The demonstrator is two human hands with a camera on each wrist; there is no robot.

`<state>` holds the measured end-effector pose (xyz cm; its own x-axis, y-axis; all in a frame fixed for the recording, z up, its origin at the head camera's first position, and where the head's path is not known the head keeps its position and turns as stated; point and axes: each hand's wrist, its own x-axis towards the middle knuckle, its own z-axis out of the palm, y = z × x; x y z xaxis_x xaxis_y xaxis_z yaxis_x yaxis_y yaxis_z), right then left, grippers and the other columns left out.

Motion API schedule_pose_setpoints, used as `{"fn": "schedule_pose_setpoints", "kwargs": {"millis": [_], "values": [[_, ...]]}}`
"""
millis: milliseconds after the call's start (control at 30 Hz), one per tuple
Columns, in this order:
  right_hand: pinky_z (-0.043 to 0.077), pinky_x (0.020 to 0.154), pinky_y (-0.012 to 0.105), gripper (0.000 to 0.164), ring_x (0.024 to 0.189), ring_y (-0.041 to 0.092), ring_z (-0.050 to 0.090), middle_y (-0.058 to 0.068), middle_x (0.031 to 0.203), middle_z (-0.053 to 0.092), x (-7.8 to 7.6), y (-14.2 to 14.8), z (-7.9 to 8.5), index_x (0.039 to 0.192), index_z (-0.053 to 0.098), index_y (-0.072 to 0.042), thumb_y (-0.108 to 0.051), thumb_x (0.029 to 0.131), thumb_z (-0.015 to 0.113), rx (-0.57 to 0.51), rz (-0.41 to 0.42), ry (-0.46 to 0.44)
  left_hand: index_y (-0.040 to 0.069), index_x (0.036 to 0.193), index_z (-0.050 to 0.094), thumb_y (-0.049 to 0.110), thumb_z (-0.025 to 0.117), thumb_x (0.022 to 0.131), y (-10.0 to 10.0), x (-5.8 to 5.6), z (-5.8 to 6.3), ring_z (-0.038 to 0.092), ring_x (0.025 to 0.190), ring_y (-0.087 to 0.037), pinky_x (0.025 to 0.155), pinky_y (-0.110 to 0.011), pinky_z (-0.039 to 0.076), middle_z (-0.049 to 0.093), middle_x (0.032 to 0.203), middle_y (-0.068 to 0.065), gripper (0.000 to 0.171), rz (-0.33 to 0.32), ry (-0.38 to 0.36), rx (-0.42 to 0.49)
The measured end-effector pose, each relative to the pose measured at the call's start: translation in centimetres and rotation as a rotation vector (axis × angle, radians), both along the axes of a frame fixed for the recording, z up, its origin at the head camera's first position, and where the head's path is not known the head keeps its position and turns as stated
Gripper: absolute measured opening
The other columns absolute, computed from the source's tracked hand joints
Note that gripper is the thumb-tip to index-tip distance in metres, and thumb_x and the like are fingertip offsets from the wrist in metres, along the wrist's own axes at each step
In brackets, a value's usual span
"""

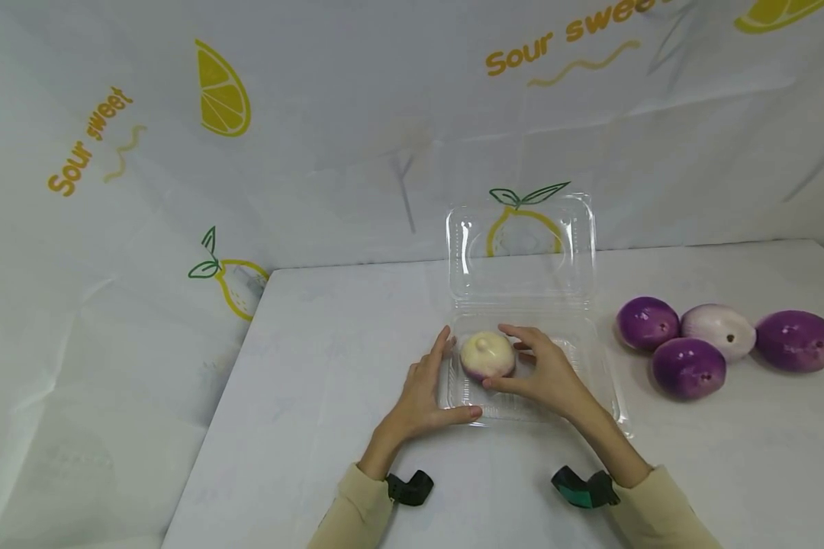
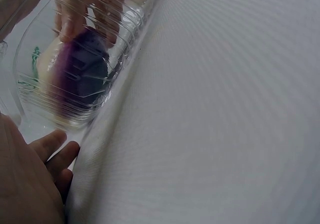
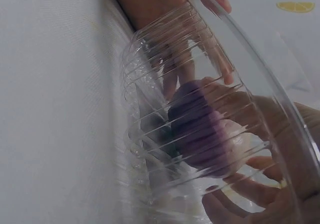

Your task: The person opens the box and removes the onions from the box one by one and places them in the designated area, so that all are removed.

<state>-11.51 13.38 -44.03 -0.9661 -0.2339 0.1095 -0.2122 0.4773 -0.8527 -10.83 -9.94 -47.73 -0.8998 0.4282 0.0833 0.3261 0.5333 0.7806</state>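
Observation:
A clear plastic clamshell box lies on the table with its lid raised at the back. In its left part is a glossy round vegetable, cream with a nub on top and purple below. My right hand reaches into the box from the right and holds this vegetable, thumb at its near side and fingers curled along its far right side. Spread wide, my left hand is at the box's left wall, fingers along the side and thumb by the front rim. In the right wrist view, the purple underside shows through the ribbed plastic.
Several similar glossy vegetables sit in a cluster right of the box, including a purple one and a whitish one. The transparent lid stands up before a white cloth backdrop printed with lemons.

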Motion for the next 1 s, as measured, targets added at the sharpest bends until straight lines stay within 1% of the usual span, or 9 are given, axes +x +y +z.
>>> {"fn": "schedule_pose_setpoints", "kwargs": {"millis": [100, 267, 500, 633, 833, 1000], "values": [[0.054, 0.101, 0.056, 0.083, 0.124, 0.047, 0.06, 0.029, 0.137, 0.06, -0.07, -0.06, -0.07, 0.139, 0.055, 0.008, -0.016, 0.07, 0.095, 0.008, 0.003, 0.011, 0.017, 0.166, 0.007, 0.042, 0.082, 0.072, 0.01, 0.02, 0.07, 0.041, 0.148, -0.031, 0.118, -0.054, 0.029, 0.04, 0.164, -0.012, 0.122, 0.0, 0.0, 0.003], [0.054, 0.1, 0.055, 0.079, 0.123, 0.046, 0.062, 0.029, 0.134, 0.063, -0.14, -0.06, -0.11, 0.137, 0.058, 0.007, -0.017, 0.071, 0.094, 0.02, 0.002, 0.014, 0.019, 0.166, 0.007, 0.042, 0.082, 0.073, -0.01, 0.08, 0.08, 0.041, 0.148, -0.031, 0.118, -0.054, 0.029, 0.04, 0.164, -0.011, 0.122, 0.005, -0.005, 0.005], [0.053, 0.101, 0.056, 0.084, 0.122, 0.047, 0.063, 0.03, 0.138, 0.061, -0.14, -0.17, -0.22, 0.139, 0.055, 0.007, -0.02, 0.07, 0.095, 0.037, 0.008, 0.001, 0.019, 0.166, 0.006, 0.04, 0.082, 0.073, -0.03, 0.03, -0.01, 0.041, 0.148, -0.032, 0.118, -0.055, 0.029, 0.039, 0.165, -0.012, 0.122, -0.004, 0.005, 0.012], [0.054, 0.1, 0.055, 0.083, 0.121, 0.046, 0.064, 0.029, 0.137, 0.062, -0.17, -0.25, -0.28, 0.138, 0.056, 0.007, -0.02, 0.07, 0.095, 0.037, 0.003, 0.011, 0.019, 0.166, 0.006, 0.041, 0.082, 0.073, -0.02, 0.01, -0.01, 0.04, 0.149, -0.031, 0.118, -0.055, 0.028, 0.038, 0.165, -0.011, 0.122, -0.004, -0.002, 0.012], [0.054, 0.101, 0.05, 0.086, 0.124, 0.044, 0.061, 0.028, 0.134, 0.06, -0.14, -0.24, -0.22, 0.139, 0.053, 0.009, -0.018, 0.069, 0.096, 0.013, -0.02, 0.028, 0.021, 0.166, 0.005, 0.042, 0.081, 0.073, -0.02, 0.05, -0.01, 0.04, 0.15, -0.031, 0.118, -0.054, 0.029, 0.04, 0.164, -0.011, 0.123, 0.004, -0.008, 0.005], [0.053, 0.103, 0.051, 0.084, 0.123, 0.041, 0.059, 0.025, 0.129, 0.058, -0.12, -0.33, -0.25, 0.138, 0.054, 0.009, -0.014, 0.069, 0.095, -0.005, -0.035, 0.053, 0.022, 0.166, 0.005, 0.043, 0.082, 0.073, -0.03, 0.05, -0.05, 0.04, 0.149, -0.031, 0.119, -0.055, 0.029, 0.04, 0.164, -0.011, 0.123, 0.007, -0.01, 0.004]]}}
